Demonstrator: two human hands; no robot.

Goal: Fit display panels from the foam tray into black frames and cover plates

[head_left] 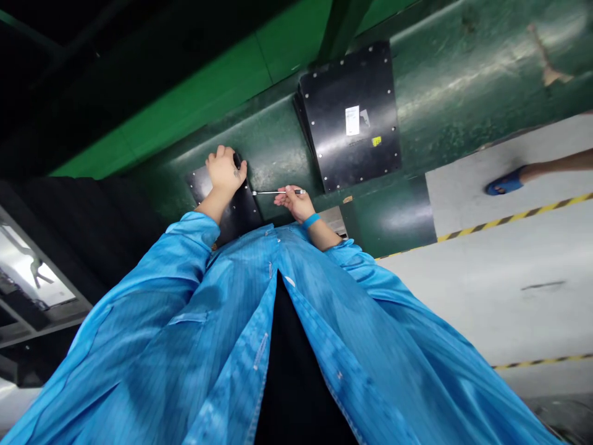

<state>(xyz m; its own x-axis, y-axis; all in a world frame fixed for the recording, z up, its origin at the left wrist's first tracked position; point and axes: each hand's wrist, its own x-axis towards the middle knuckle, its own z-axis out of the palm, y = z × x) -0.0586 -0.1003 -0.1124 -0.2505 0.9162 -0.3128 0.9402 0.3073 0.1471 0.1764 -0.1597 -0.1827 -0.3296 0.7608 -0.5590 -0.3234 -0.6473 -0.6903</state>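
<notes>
The left hand (225, 172) is lying over a black panel (241, 211) on the green bench (275, 157); whether its fingers are clamping cannot be told. The right hand (296, 204) is pinching a slim metal-shafted tool (269, 193), which is pointing at the panel's right edge. Green surface is separating these from stacked black plates (331, 133), which are bearing a white label (352, 120) and yellow sticker (377, 141), both illegible.
</notes>
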